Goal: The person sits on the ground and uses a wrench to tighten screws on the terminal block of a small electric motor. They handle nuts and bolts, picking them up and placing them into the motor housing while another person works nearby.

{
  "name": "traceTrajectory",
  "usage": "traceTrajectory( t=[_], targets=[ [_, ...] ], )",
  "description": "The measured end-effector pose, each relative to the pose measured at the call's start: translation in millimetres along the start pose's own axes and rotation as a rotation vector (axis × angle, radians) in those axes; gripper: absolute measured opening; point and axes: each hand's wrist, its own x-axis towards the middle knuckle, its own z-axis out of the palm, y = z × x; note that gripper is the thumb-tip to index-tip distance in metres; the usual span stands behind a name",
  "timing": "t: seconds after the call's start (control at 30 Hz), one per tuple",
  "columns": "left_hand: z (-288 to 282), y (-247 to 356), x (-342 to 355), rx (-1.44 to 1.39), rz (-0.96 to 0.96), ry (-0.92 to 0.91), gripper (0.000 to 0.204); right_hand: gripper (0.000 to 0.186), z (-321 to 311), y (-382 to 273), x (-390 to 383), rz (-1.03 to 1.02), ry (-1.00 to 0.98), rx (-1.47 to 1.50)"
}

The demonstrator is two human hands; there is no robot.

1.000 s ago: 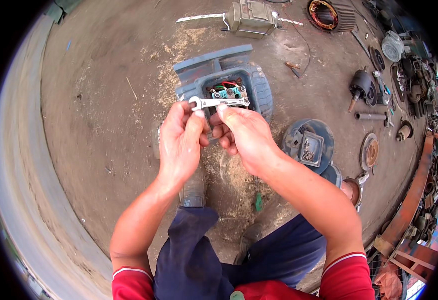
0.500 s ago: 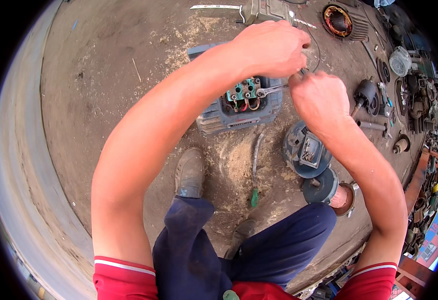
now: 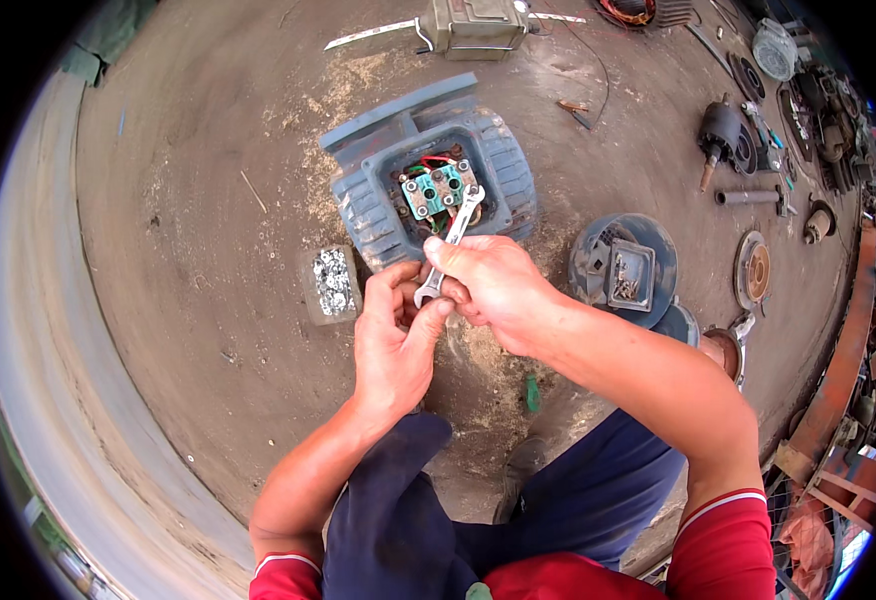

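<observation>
A combination wrench [image 3: 455, 226] slants over the near edge of the blue-grey electric motor [image 3: 363, 205]. Its upper end sits at the near right corner of the green terminal block [image 3: 435, 190] inside the motor's open box; I cannot tell whether it is seated on a nut. My right hand [image 3: 498, 290] is closed around the shank, thumb on top. My left hand [image 3: 395, 345] has its thumb and bent fingers at the wrench's lower open-jaw end. Red and green wires show around the block.
A clear tub of nuts and washers [image 3: 335, 283] stands left of my left hand. To the right lies a round motor part [image 3: 648, 250] with a square box of small hardware on it. A green-handled tool [image 3: 532, 393] lies near my feet. Machine parts [image 3: 723, 130] line the right side.
Both hands have come down from beyond the motor's right side to its near edge. The wrench has swung from pointing right to pointing toward me. The view has shifted too.
</observation>
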Motion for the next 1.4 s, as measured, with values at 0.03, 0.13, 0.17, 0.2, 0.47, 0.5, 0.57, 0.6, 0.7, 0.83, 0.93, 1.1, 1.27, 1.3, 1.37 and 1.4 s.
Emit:
traceTrajectory(
  t=[0.03,0.13,0.17,0.2,0.47,0.5,0.57,0.6,0.7,0.83,0.93,1.1,1.27,1.3,1.37,1.4],
  targets=[
    [0,0,1,0.004,0.005,0.044,0.034,0.03,2,2,3,-0.008,-0.012,0.02],
    [-4,10,8,-0.096,-0.03,0.081,0.024,0.03,5,1,1,-0.011,-0.008,0.059],
    [-5,12,12,-0.056,-0.024,0.085,0.023,0.03,1,2,0,-0.036,-0.023,0.064],
    [-11,15,16,-0.012,-0.021,0.094,0.023,0.03,-1,5,-2,-0.056,-0.042,0.07],
    [-29,53,100,0.315,0.108,0.208,0.021,0.026,-48,54,-66,0.031,-0.002,-0.203],
    [-27,55,111,0.332,0.131,0.186,0.021,0.025,-54,61,-78,0.049,0.011,-0.187],
    [-28,60,130,0.379,0.175,0.155,0.021,0.023,-60,77,-94,0.066,0.034,-0.14],
    [-21,64,138,0.418,0.177,0.172,0.019,0.022,-64,84,-101,0.068,0.058,-0.11],
    [-12,72,152,0.407,0.253,0.086,0.018,0.022,-71,95,-117,0.037,0.076,-0.112],
    [-14,72,134,0.367,0.353,0.197,0.022,0.023,-76,95,-136,-0.09,0.071,-0.226],
    [-27,64,104,0.003,0.268,0.15,0.018,0.026,-83,86,-152,-0.149,0.068,-0.29],
    [30,48,11,-0.286,-0.195,-0.113,0.015,0.042,-86,90,-160,-0.309,0.105,-0.214],
    [73,41,-39,-0.314,-0.499,-0.441,0.018,0.046,-81,102,-147,-0.67,0.24,-0.195],
    [79,43,-45,-0.298,-0.511,-0.504,0.015,0.045,-83,101,-147,-0.759,0.254,-0.204],
    [82,53,-47,0.167,-0.39,-0.721,0.014,0.04,-90,94,-147,-0.731,0.207,-0.157],
    [86,55,-43,0.407,0.058,-0.794,0.021,0.038,-89,91,-148,-0.663,0.185,-0.066]
  ],
)
